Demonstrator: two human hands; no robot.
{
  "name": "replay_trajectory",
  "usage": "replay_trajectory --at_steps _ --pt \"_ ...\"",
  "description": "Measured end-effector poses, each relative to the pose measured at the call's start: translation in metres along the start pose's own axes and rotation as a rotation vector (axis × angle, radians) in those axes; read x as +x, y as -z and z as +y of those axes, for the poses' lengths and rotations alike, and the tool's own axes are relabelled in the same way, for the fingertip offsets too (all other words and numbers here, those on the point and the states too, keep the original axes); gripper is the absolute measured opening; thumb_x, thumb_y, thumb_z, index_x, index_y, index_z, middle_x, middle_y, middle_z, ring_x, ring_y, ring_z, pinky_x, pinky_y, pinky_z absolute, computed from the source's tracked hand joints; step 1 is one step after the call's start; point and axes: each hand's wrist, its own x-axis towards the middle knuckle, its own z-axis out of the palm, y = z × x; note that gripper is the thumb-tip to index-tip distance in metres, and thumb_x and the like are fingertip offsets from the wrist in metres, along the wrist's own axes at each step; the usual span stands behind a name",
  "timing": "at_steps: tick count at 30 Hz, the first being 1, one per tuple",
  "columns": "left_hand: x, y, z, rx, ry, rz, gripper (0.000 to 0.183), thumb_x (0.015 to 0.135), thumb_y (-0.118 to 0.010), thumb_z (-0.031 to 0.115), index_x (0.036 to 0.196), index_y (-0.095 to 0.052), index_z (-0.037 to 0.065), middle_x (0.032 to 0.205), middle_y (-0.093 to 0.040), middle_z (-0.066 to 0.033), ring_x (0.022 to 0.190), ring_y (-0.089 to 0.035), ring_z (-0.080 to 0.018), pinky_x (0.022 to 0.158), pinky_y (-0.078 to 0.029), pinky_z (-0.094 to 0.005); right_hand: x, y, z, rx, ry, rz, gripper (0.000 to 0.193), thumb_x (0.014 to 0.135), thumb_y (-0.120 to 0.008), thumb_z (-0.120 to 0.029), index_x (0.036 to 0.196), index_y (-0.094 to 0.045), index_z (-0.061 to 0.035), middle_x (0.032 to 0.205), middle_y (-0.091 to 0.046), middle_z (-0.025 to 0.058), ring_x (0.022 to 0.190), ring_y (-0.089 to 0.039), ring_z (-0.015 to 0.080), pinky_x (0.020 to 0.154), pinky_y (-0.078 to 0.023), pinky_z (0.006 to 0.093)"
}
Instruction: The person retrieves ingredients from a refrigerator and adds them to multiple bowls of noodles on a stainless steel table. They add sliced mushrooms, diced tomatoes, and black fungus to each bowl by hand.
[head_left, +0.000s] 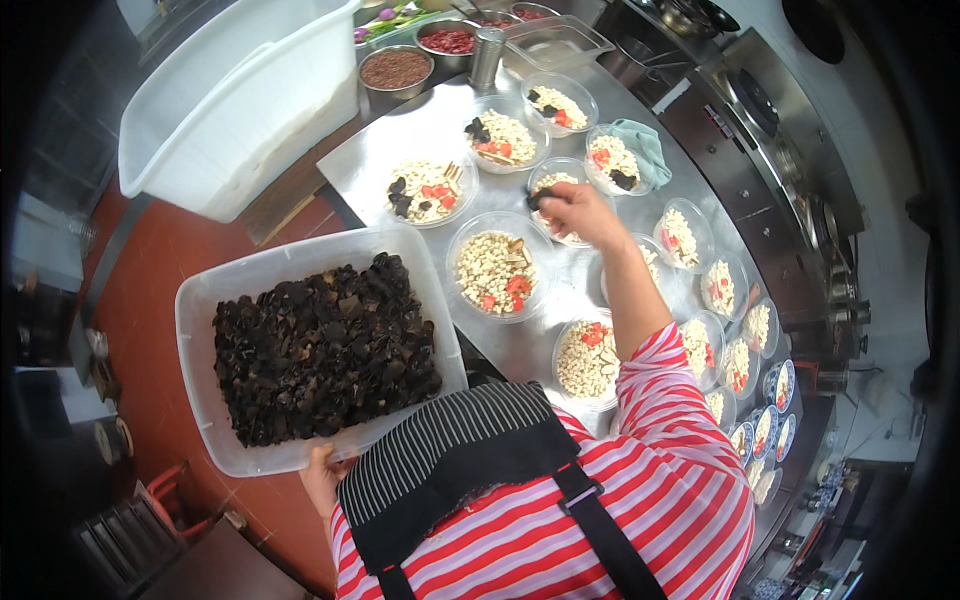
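A clear plastic tub full of dark wood ear fungus is at my left. My left hand grips its near edge, with part of the fingers hidden. Over the steel table my right hand pinches a dark piece of wood ear fungus above a clear plastic bowl. That bowl holds pale kernels, and my hand covers much of it. Left of it, another bowl has kernels, red pieces and black fungus. The nearer bowl shows kernels and red pieces, with no fungus visible.
More filled bowls line the steel table toward the right, some with blue patterns. At the back stand metal bowls, a steel canister and a clear container. A large white bin rises at far left. A greenish cloth lies beside one bowl.
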Motion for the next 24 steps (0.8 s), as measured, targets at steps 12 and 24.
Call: replay_trajectory --at_steps 12,24 --pt "-0.006 -0.017 0.007 0.008 0.01 0.027 0.021 0.07 -0.053 0.005 0.09 -0.047 0.004 0.084 -0.05 -0.0089 0.074 -0.056 -0.0236 0.061 -0.052 -0.0375 0.032 0.064 0.049 -0.31 -0.045 0.224 0.026 0.073 -0.056 -0.009 0.096 -0.062 0.0025 0.071 -0.063 0.0116 0.053 -0.061 0.0145 0.048 -0.047 0.0262" --pt "0.0 -0.013 -0.005 0.061 -0.031 0.117 0.021 0.068 -0.061 0.022 0.077 -0.053 0.005 0.056 -0.047 -0.0038 0.046 -0.047 -0.0121 0.045 -0.039 -0.0225 0.039 0.055 0.053 -0.157 -0.101 0.266 0.021 0.077 -0.057 -0.019 0.083 -0.064 0.0001 0.068 -0.061 0.0068 0.058 -0.058 0.0123 0.053 -0.046 0.0265"
